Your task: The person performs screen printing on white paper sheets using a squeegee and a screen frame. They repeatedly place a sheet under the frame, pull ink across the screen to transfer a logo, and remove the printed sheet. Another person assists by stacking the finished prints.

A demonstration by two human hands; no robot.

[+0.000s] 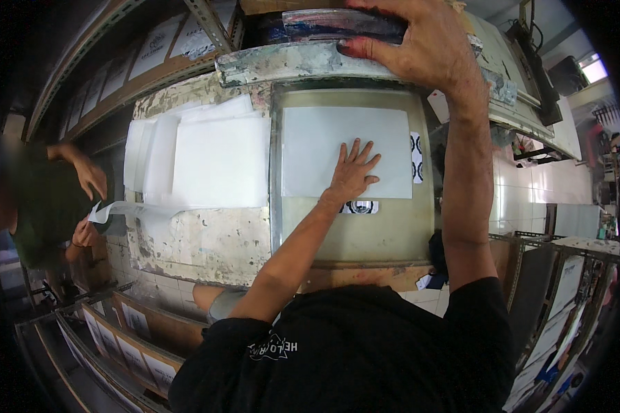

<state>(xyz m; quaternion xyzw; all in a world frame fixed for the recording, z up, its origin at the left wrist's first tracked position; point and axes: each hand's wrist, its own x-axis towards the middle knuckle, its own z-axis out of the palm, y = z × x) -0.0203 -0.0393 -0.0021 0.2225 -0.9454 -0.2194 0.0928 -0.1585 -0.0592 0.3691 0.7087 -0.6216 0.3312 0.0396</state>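
Observation:
My left hand (355, 171) lies flat with spread fingers on a white sheet (306, 155), which rests on a yellowish, glassy board (393, 237). Beside and below the sheet are patterned strips (417, 157) with dark ring marks. At the far edge, my right hand (430, 51) is curled around an ink-stained frame (289, 62), thumb on its near side. Red ink marks the thumb and fingertips; part of the grip is cut off by the upper border.
Left of the board, several white sheets (220, 158) lie stacked on a paint-flecked table (207, 241). A co-worker (48, 199) at the far left holds the curling end of a translucent sheet (138, 213). Metal racks (165, 55) with boards surround the workplace.

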